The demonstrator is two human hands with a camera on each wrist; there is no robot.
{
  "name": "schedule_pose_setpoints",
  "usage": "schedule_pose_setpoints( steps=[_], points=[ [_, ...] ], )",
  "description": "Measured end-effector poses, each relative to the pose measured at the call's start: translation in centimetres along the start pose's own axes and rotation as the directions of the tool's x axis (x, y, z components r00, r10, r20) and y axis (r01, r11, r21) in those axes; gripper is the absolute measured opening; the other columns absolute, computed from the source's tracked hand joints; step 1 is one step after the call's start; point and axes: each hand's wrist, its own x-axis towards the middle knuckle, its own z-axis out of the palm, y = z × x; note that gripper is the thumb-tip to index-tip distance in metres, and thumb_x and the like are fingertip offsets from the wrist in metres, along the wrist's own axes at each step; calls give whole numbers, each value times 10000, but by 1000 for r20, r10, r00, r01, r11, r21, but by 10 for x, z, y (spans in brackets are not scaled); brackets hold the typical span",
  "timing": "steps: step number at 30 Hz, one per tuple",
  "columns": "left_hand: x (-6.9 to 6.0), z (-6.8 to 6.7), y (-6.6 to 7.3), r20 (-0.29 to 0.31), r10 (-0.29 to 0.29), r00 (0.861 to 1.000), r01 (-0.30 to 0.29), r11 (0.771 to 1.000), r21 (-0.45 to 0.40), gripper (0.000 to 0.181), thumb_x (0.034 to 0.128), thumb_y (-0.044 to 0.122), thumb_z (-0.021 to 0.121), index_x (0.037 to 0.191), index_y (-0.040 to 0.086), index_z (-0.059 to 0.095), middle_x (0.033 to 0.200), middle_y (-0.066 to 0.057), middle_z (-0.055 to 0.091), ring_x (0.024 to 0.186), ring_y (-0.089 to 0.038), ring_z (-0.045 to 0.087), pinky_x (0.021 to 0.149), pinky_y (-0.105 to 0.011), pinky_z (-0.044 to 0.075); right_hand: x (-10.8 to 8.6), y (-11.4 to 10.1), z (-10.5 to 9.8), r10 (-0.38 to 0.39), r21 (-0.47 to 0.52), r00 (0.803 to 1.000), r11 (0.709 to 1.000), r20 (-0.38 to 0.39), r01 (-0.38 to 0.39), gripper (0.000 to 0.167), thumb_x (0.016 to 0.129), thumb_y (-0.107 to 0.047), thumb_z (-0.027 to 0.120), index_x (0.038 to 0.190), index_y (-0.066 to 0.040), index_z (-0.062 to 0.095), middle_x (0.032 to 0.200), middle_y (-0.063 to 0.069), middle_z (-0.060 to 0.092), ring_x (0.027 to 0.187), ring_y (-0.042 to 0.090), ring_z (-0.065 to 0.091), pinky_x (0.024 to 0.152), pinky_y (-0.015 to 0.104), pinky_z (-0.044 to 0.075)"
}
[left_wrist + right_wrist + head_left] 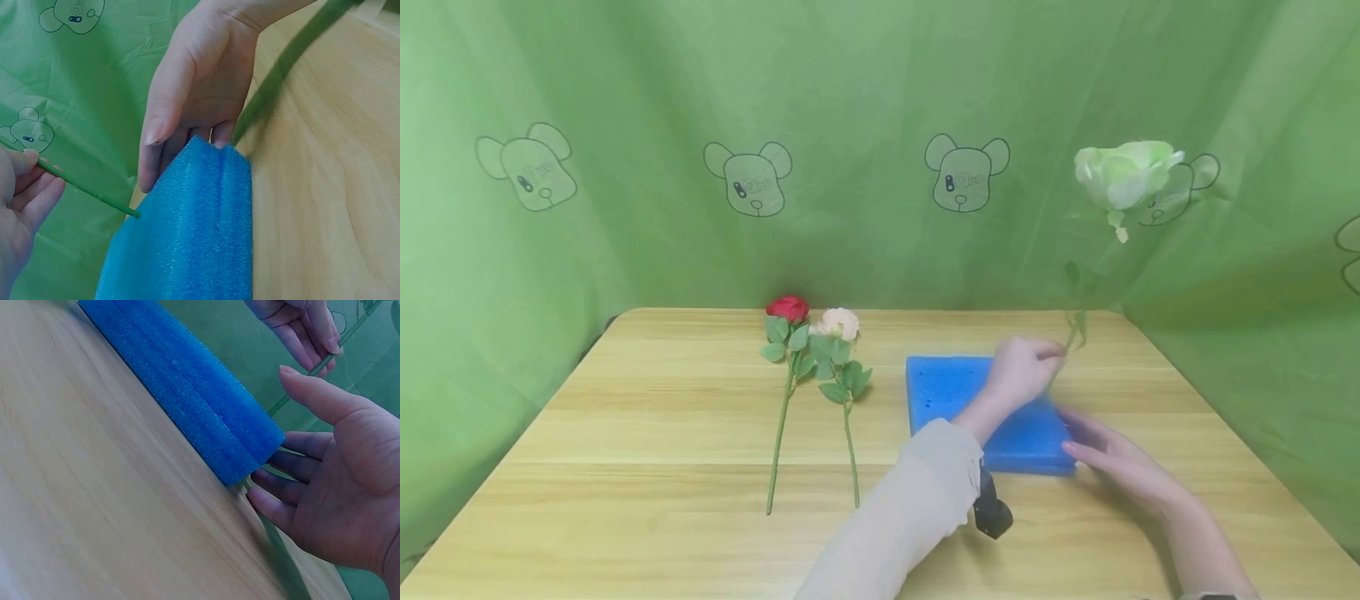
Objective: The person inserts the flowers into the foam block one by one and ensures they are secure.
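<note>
Blue foam block [951, 387]: lying flat on the right half of the counter [685, 433]; a seam runs along its side in both wrist views.
Holes in the block [928, 404]: a few small dark ones, in the top face toward its left side.
What meets the block: the lower end of a green stem [87, 190], at the top face in the left wrist view; whether it has entered the foam I cannot tell.
Pale green-white flower [1127, 171]: at the upper end of that stem, raised above the counter at the right, leaning right, its leaves blurred.
Left hand [1022, 371]: above the block, thumb and fingers pinching the stem.
Right hand [1120, 462]: spread, fingers extended against the block's right end, thumb apart from them.
Red rose [787, 309]: lying on the counter left of the block, bloom at the far edge, stem toward the near side.
Pale pink rose [840, 323]: just right of the red one, laid the same way, their leaves meeting.
Counter surface: light wood grain in yellow and tan bands.
Left arm: pale sleeve [895, 508], with a black device [992, 510] at the wrist.
Room: green curtain [850, 75] behind and at both sides, printed with outlined bear heads [967, 179].
</note>
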Motion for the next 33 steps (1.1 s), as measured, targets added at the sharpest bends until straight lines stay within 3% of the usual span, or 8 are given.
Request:
schedule_pose_setpoints(
  steps=[5,15,24,29,33],
  points=[
    [-2,2,1,22,-13,1000,12,1000,28,185,864,179,652,1037,187,719,1025,78,686,918,-9,613,721,-99,472,0,0,0,-2,-20,1000,1000,-3,2,618,963,-176,492,1422,88,174,1467,315,141,1319,504,70,973,727,60],
    [-1,1,3,13,-3,1000,1,995,101,177,871,189,642,1026,198,726,1023,98,684,940,3,609,773,-92,455,-1,-4,-1,-8,-19,1000,1000,3,8,615,962,-168,491,1425,83,174,1466,315,140,1314,515,66,965,731,68],
    [0,3,4,32,-51,998,47,992,118,189,884,202,628,1051,200,715,1047,104,676,962,-1,600,796,-118,463,-1,1,0,5,-14,1000,1000,-1,-5,613,963,-175,491,1429,71,178,1472,305,141,1320,503,74,966,732,72],
    [1,1,5,42,-40,998,35,993,115,183,880,178,630,1038,184,721,1013,81,688,806,7,591,627,-90,445,0,2,1,5,5,1000,1000,5,-5,619,965,-178,486,1432,70,164,1480,297,125,1323,501,70,963,735,66],
    [1,0,5,36,-37,999,32,990,136,171,875,173,631,1014,185,729,963,78,697,754,5,572,570,-87,412,-1,1,1,4,26,1000,1000,10,-4,624,965,-174,485,1435,68,151,1488,281,113,1328,491,61,969,730,56]
  ],
)
